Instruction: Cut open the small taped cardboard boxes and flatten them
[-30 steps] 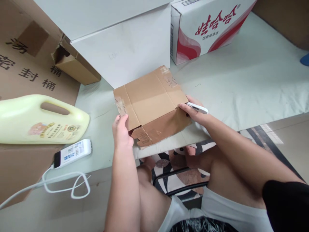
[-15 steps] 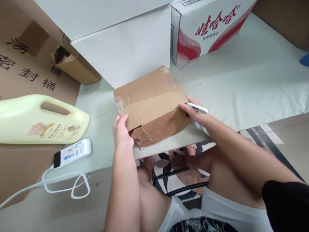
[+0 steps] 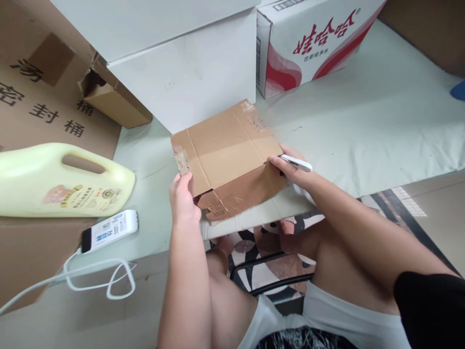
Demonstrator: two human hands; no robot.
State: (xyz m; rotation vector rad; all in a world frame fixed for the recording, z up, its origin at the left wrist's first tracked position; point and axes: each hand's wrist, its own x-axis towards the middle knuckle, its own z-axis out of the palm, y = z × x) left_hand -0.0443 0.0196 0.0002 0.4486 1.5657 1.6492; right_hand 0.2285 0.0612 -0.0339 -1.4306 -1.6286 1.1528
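A brown cardboard box (image 3: 228,148), partly flattened and with creased panels, lies on the pale cloth in front of me. Bits of clear tape cling to its left and far corners, and one flap folds down on my side. My left hand (image 3: 183,198) pinches its near left edge between thumb and fingers. At the right edge, my right hand (image 3: 290,167) grips a white utility knife (image 3: 300,164) together with the cardboard. The knife's handle sticks out to the right past my thumb; its blade end is hard to make out.
Behind the box stand a white carton (image 3: 189,82) and a red-and-white water carton (image 3: 319,48). To the left are a yellow jug (image 3: 43,179), a white power strip-like device (image 3: 112,231) with a cable (image 3: 98,264), and a small open carton (image 3: 116,104). The cloth-covered edge (image 3: 399,184) runs near my knees.
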